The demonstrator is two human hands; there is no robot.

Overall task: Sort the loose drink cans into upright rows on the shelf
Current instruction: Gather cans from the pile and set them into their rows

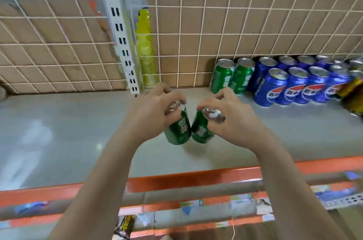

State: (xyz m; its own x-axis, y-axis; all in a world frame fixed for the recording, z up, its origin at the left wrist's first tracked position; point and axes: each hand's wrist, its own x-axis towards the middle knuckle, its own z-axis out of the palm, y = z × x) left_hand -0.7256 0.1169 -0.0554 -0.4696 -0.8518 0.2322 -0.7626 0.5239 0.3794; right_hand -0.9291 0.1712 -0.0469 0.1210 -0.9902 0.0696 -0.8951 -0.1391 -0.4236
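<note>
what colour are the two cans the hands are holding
Green with silver tops: left can, right can. Seen in the head view.

1. Light: bright, even, from overhead; colours clear.
2. Glare: pale white patches on the grey shelf (pixel 37 133), left part.
3. Shadows: soft and faint, on the shelf just below the left green can (pixel 177 131) and right green can (pixel 202 131).
4. Blur: motion smear on the blue cans (pixel 294 86) at right and the orange shelf lip (pixel 186 177); centre sharper.
5. Distortion: wide-angle bowing of the wire grid (pixel 196 33), strongest toward the corners.
</note>
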